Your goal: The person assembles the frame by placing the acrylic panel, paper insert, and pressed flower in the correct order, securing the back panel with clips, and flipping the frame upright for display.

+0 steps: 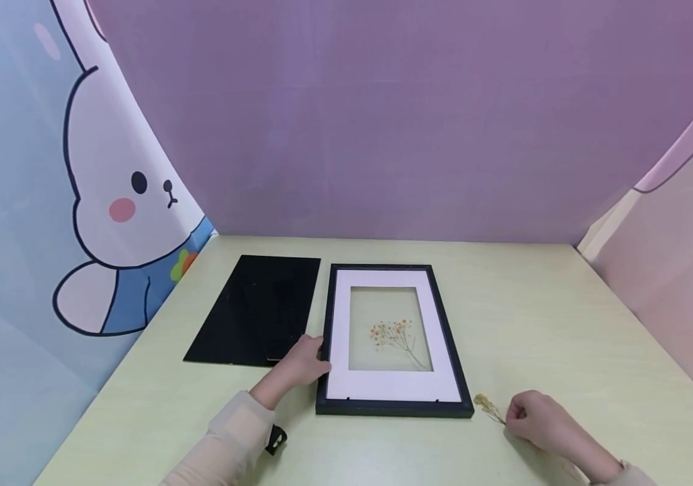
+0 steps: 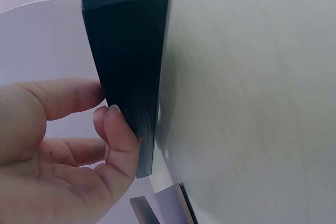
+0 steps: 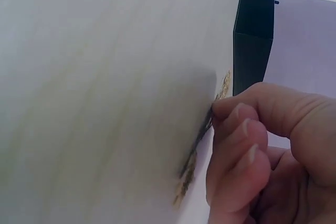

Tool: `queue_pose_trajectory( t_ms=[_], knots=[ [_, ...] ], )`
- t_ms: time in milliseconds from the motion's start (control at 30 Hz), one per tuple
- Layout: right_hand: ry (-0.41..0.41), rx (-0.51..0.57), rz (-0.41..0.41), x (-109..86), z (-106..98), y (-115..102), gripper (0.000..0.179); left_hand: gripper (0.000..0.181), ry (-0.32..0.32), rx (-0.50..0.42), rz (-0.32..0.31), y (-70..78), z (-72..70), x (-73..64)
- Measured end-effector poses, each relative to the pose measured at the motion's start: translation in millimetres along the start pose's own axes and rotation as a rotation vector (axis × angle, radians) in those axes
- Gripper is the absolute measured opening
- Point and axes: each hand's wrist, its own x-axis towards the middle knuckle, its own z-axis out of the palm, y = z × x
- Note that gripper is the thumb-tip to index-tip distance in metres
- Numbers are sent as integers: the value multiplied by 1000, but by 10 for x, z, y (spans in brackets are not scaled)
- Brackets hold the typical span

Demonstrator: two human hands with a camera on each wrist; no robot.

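In the head view, a black picture frame (image 1: 395,408) with a white mat (image 1: 391,388) lies flat on the table. A dried sprig with small orange flowers (image 1: 392,334) lies within the mat's window, its stem toward the lower right. My left hand (image 1: 302,364) grips the frame's left side, the thumb over its rim and the fingers curled against the outer side (image 2: 128,56). Off the frame's lower right corner, my right hand (image 1: 540,422) pinches a yellowish dried flower sprig (image 1: 487,406) by its stem, low over the table. In the right wrist view this sprig (image 3: 224,85) sticks out past the fingertips.
A glossy black panel (image 1: 249,297) lies flat left of the frame, behind my left hand. The pale table (image 1: 565,324) ends at a purple backdrop (image 1: 382,135). A cartoon-printed sheet (image 1: 121,169) stands at the left, a pinkish one (image 1: 674,283) at the right.
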Motion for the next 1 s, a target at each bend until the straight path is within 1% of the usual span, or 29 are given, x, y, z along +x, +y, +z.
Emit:
queue_pose_trajectory(
  t_ms=[67,233,333,433,567,667,833,1000],
  knots=[
    [-16,24,-9,1,-7,9,10,52,3,-3,7,-2,0,-1],
    [-52,73,-85,6,-61,53,7,51,5,-10,16,2,-3,-7],
    [-72,107,-95,18,-103,68,6,52,3,-11,17,-1,-7,-6],
    [-95,164,-84,30,-141,80,7,50,-3,-11,22,-15,-7,3],
    [-123,230,-91,53,-171,107,7,48,-8,-17,30,-34,-5,18],
    [-141,282,-92,74,-175,130,7,49,-9,-21,28,-37,-5,24],
    [-142,371,-41,102,-165,155,8,51,-9,-25,21,-32,-3,18],
    [-141,432,0,129,-169,151,17,49,-2,-28,31,-32,-5,6]
  ],
)
